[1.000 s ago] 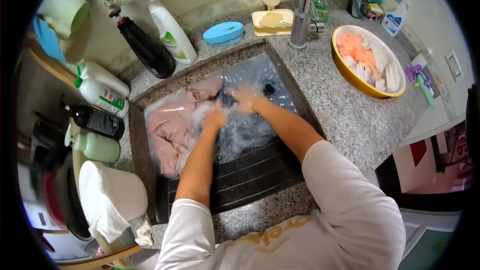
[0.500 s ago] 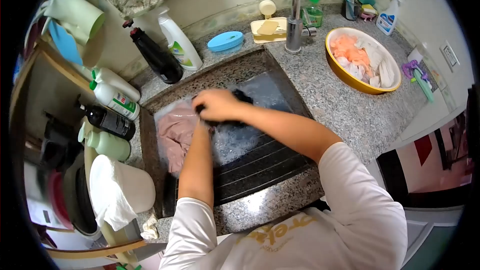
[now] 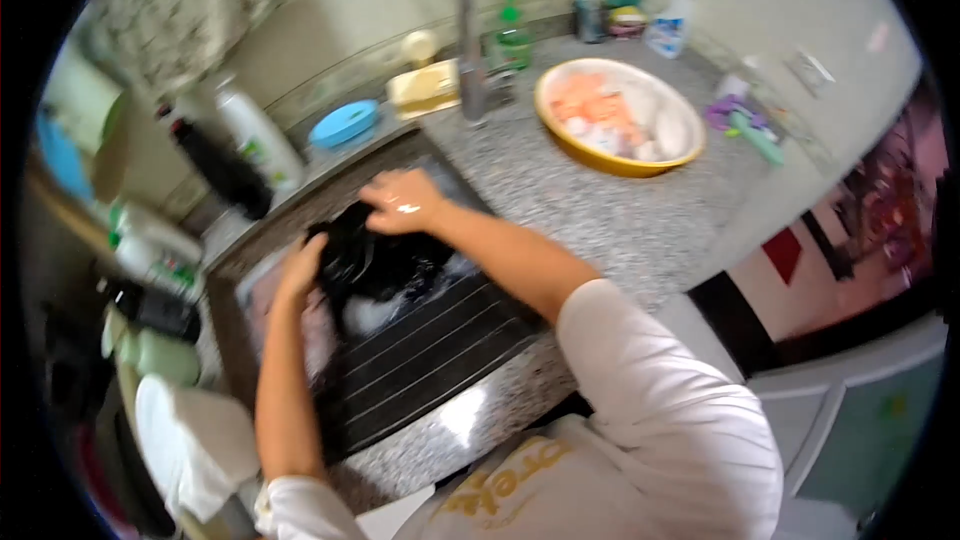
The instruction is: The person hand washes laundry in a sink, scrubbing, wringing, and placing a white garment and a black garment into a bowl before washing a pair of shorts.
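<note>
A soaked black cloth (image 3: 375, 265) is spread between both my hands over the stone sink (image 3: 235, 365). My left hand (image 3: 300, 265) grips its left edge, the thumb on top and the other fingers hidden. At its upper right edge, my right hand (image 3: 405, 202) is closed on the fabric, with suds on the back of the hand. Pink cloth (image 3: 318, 335) lies in the foamy water, partly behind my left forearm. The black ribbed washboard slope (image 3: 430, 350) is in front of the black cloth. Motion blurs the view slightly.
A yellow-rimmed basin (image 3: 620, 162) with orange and white clothes stands on the right counter, near the faucet (image 3: 470, 50). A blue soap dish (image 3: 345, 125) and a soap tray (image 3: 425, 90) line the back. Several bottles and a white bucket (image 3: 165, 420) crowd the left edge.
My hands were together over the bunched black cloth; now they are apart with it opened out between them. The view has swung right, shifting the surroundings leftward.
</note>
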The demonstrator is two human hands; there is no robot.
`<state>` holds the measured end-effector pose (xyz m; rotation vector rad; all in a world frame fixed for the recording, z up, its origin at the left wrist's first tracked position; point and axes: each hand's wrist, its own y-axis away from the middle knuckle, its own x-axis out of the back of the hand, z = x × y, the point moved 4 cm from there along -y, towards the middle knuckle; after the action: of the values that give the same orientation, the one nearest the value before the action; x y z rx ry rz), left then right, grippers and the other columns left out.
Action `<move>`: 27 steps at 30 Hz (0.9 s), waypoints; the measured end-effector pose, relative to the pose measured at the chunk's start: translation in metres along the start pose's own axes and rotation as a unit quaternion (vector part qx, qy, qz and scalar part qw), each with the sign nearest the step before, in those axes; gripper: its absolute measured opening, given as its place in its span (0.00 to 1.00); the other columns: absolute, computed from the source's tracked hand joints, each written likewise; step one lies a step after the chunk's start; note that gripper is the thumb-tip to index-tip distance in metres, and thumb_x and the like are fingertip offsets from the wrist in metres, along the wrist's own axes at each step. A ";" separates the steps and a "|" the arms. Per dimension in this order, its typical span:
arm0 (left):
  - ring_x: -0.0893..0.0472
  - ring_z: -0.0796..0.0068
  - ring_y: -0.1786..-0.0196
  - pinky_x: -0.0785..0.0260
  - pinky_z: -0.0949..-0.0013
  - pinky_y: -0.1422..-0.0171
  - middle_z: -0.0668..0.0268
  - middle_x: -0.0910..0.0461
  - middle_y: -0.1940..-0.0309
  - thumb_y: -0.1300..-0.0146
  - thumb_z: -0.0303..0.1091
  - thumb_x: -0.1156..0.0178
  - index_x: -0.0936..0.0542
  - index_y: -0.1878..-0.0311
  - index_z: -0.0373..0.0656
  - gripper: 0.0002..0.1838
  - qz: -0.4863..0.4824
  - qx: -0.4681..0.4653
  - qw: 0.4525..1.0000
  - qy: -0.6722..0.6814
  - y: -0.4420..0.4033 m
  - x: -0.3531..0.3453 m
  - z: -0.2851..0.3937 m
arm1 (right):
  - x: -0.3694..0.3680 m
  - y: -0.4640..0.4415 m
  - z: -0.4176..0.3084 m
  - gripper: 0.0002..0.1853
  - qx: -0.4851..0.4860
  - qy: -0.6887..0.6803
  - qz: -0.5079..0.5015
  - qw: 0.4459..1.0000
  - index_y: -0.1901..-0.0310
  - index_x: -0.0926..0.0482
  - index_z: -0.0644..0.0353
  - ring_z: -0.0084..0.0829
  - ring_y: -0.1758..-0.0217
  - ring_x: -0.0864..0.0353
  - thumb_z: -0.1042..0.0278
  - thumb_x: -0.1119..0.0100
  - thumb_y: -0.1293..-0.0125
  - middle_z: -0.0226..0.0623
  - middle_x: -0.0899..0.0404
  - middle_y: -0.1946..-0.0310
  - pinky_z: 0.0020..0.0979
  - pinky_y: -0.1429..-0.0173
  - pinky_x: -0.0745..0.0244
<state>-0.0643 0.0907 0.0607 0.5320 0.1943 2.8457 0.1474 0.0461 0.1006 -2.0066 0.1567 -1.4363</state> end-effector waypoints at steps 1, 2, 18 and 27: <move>0.26 0.70 0.57 0.34 0.70 0.53 0.58 0.26 0.56 0.45 0.46 0.45 0.30 0.48 0.37 0.26 -0.044 0.017 0.998 0.032 0.028 -0.008 0.033 | -0.005 0.002 0.001 0.18 -0.018 0.021 -0.004 1.000 0.68 0.23 0.53 0.44 0.66 0.24 0.51 0.45 0.59 0.42 0.25 0.70 0.42 0.66 0.28; 0.26 0.68 0.57 0.34 0.70 0.52 0.58 0.27 0.55 0.45 0.48 0.45 0.31 0.47 0.39 0.27 -0.069 0.045 0.997 -0.006 0.029 -0.007 0.032 | -0.006 0.003 -0.001 0.20 -0.080 0.023 -0.063 0.995 0.67 0.22 0.53 0.45 0.59 0.26 0.50 0.45 0.60 0.42 0.24 0.66 0.48 0.60 0.31; 0.44 0.51 0.36 0.54 0.61 0.33 0.47 0.45 0.38 0.37 0.42 0.58 0.54 0.34 0.44 0.31 -0.075 -0.114 0.919 -0.369 -0.097 -0.051 -0.178 | -0.107 0.038 0.014 0.27 -0.127 0.003 -0.287 0.950 0.51 0.28 0.48 0.47 0.49 0.30 0.58 0.39 0.58 0.46 0.27 0.56 0.39 0.45 0.35; 0.34 0.67 0.42 0.44 0.66 0.38 0.63 0.32 0.45 0.40 0.53 0.55 0.34 0.41 0.43 0.29 -0.058 0.095 0.940 0.321 -0.034 -0.054 -0.083 | -0.094 0.000 -0.005 0.20 -0.344 -0.300 -0.159 0.876 0.56 0.23 0.49 0.44 0.48 0.29 0.72 0.47 0.55 0.41 0.27 0.55 0.37 0.48 0.32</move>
<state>-0.0391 0.1024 -0.0404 -0.3898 0.5927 2.7908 0.1060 0.0867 0.0262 -3.1003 0.0661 -0.9138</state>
